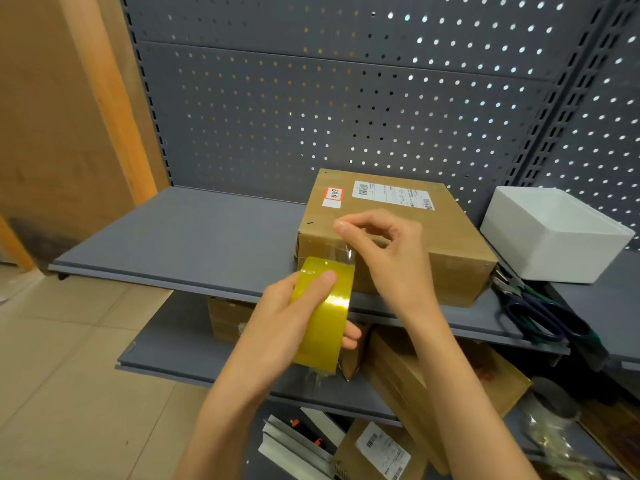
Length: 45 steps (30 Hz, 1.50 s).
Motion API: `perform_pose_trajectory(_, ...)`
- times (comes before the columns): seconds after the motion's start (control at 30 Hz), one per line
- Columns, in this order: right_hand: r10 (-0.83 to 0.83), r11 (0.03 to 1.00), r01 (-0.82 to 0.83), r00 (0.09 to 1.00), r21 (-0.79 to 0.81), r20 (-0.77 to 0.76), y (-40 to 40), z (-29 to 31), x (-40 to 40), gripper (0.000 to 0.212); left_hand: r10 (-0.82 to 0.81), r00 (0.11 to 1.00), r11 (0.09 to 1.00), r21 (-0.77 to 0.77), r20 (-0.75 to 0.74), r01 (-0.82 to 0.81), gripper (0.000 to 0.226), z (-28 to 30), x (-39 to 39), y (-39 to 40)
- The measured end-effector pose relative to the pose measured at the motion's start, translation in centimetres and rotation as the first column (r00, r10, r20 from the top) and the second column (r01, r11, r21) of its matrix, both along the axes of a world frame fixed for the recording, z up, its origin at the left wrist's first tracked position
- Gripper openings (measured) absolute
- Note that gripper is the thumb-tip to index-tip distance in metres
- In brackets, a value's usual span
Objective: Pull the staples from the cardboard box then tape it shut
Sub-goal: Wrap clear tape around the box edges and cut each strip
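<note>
A flat brown cardboard box (408, 230) with shipping labels lies on the grey shelf (194, 237). My left hand (294, 317) grips a roll of yellowish clear tape (325, 317) in front of the box's near left corner. My right hand (388, 251) pinches the free end of the tape strip (343, 252), which is drawn up from the roll towards the box's front edge. Whether the strip touches the box cannot be told.
A white foam box (554, 233) stands to the right on the shelf. Scissors and pliers (540, 306) lie between it and the cardboard box. Lower shelves hold more cardboard boxes (433, 375) and white profiles (294, 445). A perforated panel (346, 98) backs the shelf.
</note>
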State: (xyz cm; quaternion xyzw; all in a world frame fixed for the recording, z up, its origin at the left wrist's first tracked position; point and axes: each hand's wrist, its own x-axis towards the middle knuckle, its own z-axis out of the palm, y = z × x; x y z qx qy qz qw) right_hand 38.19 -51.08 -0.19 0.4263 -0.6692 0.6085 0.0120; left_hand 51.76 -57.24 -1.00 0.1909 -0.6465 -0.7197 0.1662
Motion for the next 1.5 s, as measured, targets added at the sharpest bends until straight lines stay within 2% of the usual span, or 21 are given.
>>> perform_pose_trajectory(0.13,-0.021,1.000,0.021,0.999,-0.002,-0.049,-1.0,-0.1,-0.1,0.005,0.093,0.995,0.994,-0.053,0.044,-0.091,0.028,0.2,-0.5,-0.6)
perform_pose_trajectory(0.27,-0.044,0.996,0.039,0.997,-0.075,-0.067,-2.7,0.4,-0.1,0.009,0.161,0.986,0.981,-0.118,0.041,-0.156,0.027,1.1,-0.9,-1.7)
perform_pose_trajectory(0.4,-0.050,0.991,0.046,0.998,-0.126,-0.030,-4.3,0.7,-0.5,0.008,0.205,0.977,0.967,-0.163,0.055,-0.194,0.030,1.7,-1.1,-3.0)
perform_pose_trajectory(0.57,-0.030,1.000,0.030,0.999,-0.007,-0.031,-5.9,0.7,-1.6,0.007,0.176,0.983,0.977,-0.133,0.058,-0.167,0.033,1.5,-0.8,-3.8)
perform_pose_trajectory(0.7,-0.074,0.991,0.078,0.996,0.112,-0.044,-6.6,0.4,-2.6,0.009,0.147,0.988,0.988,-0.060,0.035,-0.145,0.030,1.5,-0.6,-4.1)
perform_pose_trajectory(0.83,-0.112,0.978,0.121,0.992,0.169,-0.063,-6.9,-0.2,-2.9,0.007,0.158,0.987,0.984,-0.083,0.040,-0.154,0.029,1.3,-0.6,-4.2)
perform_pose_trajectory(1.2,-0.134,0.967,0.159,0.982,0.201,-0.133,-6.8,-0.5,-3.0,0.006,0.154,0.987,0.986,-0.073,0.041,-0.151,0.028,1.3,-0.8,-4.0)
perform_pose_trajectory(1.5,-0.147,0.970,0.165,0.983,0.177,-0.107,-6.3,-0.5,-3.3,0.008,0.176,0.984,0.978,-0.116,0.008,-0.174,0.025,1.7,-1.3,-2.7)
